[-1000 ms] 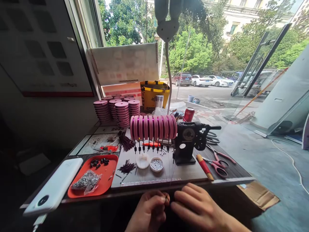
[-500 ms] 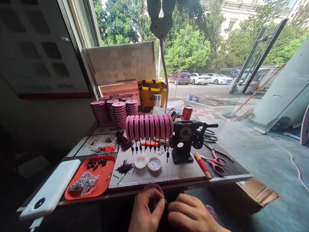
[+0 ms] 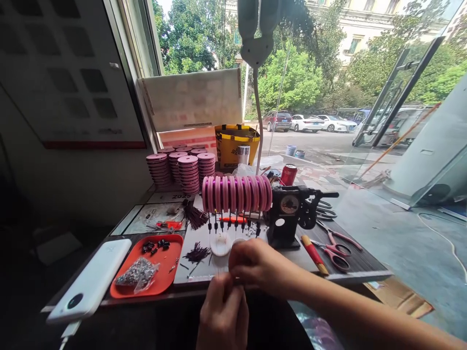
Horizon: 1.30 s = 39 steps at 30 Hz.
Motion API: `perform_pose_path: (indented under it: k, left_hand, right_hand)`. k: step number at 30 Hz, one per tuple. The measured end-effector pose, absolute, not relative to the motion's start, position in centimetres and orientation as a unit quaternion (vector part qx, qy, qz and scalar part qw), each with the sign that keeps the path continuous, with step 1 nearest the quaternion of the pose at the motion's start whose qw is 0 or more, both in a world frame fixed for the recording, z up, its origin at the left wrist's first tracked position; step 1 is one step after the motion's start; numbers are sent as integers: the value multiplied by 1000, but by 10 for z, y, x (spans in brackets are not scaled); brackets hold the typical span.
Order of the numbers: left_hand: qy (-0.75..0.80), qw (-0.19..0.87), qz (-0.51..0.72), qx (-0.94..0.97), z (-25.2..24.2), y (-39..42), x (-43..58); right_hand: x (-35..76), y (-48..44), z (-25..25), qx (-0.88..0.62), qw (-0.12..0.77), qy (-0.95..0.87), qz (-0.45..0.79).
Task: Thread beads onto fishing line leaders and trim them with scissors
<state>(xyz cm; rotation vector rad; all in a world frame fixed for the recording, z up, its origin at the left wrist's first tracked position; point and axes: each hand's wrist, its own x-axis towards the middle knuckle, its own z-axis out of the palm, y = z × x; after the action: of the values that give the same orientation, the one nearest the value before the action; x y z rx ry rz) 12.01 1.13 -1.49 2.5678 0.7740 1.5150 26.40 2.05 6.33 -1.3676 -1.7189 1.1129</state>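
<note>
My left hand (image 3: 222, 313) is closed in a pinch just off the table's front edge. A thin fishing line (image 3: 220, 265) runs down to its fingertips. My right hand (image 3: 251, 262) reaches across above it, fingers curled down at the board's front edge and partly covering a white bowl (image 3: 239, 240); what its fingertips hold is hidden. Beyond the hands, a row of pink ring spools (image 3: 237, 193) sits on the shaft of a black hand-crank winder (image 3: 286, 214). Short dark tubes with black stoppers (image 3: 222, 225) hang under the spools. A white round dish (image 3: 220, 244) lies left of the bowl.
An orange tray (image 3: 148, 265) holds black pieces and a bag of small metal parts. Left of it lies a white power bank or phone (image 3: 89, 281) with a cable. Scissors (image 3: 337, 253) and a red-wrapped stick (image 3: 314, 254) lie right. Stacked pink spools (image 3: 188, 172) stand behind.
My right hand has moved forward and left, over the board's front edge beside the bowl. My left hand has stayed low, its fingers now more tightly closed. The camera view has shifted slightly.
</note>
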Motion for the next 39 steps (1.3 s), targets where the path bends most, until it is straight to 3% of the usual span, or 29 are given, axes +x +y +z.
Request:
perform_pose_path:
  k: [4,8,13,17,21,25,31,39]
  left_hand:
    - [180,-21,491,852,-15,19,116]
    - [161,27,484,860,-11,19,118]
    - [212,161,491,830,-1,15,121]
    - [306,348,431,774,6,14,121]
    - [356,580,370,632,9,16,127]
    - [382,721,318,483,6,20,135]
    - [389,799,249,385,11,20,137]
    - [378,794,237,413,17,19,138]
  right_hand:
    - [264,26,63,-533,308,-661,429]
    - [265,13,72,-536,303,-679,399]
    - [264,-10,70,-483,290,-807,176]
    - [268,-23,51,-434,229,-868,83]
    - [276,-32,40,-416,275,-867,-1]
    - [284,-38,35,-371,261,-889,-62]
    - [286,-40,20,-319,252,-898,-166]
    - [284,-38,24,-308,295,-891,-155]
